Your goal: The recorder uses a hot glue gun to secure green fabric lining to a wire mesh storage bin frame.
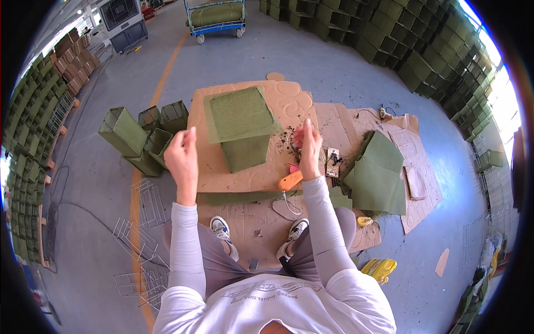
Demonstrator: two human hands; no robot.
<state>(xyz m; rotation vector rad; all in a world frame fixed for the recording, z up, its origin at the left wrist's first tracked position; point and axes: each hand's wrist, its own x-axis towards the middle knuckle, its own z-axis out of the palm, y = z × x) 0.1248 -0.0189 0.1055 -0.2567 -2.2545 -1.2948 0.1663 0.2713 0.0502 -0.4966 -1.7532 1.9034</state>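
Note:
A green felt box (245,155) stands on a cardboard-covered work surface (222,181), with a flat green felt sheet (242,114) lying over its top and overhanging the sides. My left hand (182,157) is raised left of the box, apart from it, its fingers closed; whatever they hold, if anything, is hidden. On the right, my right hand (310,143) hovers clear of the sheet, fingers loosely bent and thumb apart, with nothing visible in it. Just below it lies an orange glue gun (290,180) with a white cord.
Several green felt boxes (121,132) stand at left, above wire frames (149,203). Stacked felt sheets (378,178) lie right, beside a small block with dark residue (332,162). A blue cart (217,28) stands ahead. Box stacks (389,33) line the far right.

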